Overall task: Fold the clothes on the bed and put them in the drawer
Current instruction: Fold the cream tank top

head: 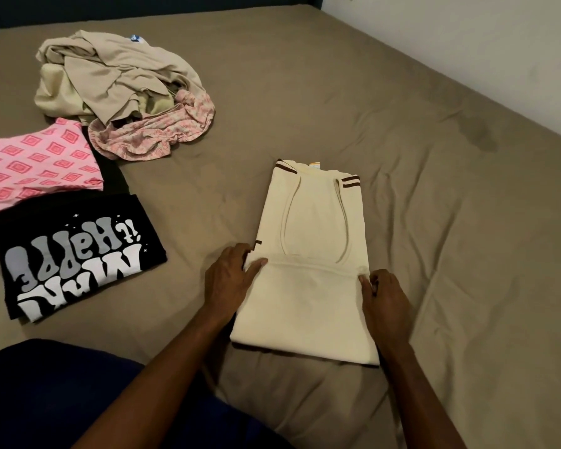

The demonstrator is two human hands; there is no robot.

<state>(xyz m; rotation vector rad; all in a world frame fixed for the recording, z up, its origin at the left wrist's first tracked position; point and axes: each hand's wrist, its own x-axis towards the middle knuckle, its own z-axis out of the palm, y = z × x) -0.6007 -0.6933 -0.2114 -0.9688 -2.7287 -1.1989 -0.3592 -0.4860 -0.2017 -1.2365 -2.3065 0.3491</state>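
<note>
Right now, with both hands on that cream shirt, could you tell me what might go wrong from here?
1. The left hand and right hand hold the cream shirt only at the edges of its fold, so lifting it could let the layers slip open.
2. The brown sheet is wrinkled beneath, so the next fold may come out uneven.
3. The unfolded pile touches the pink patterned top; pulling from it might disturb that one.

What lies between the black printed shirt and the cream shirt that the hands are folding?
Only bare brown bed sheet lies between the black shirt and the cream shirt, as the head view shows.
</note>
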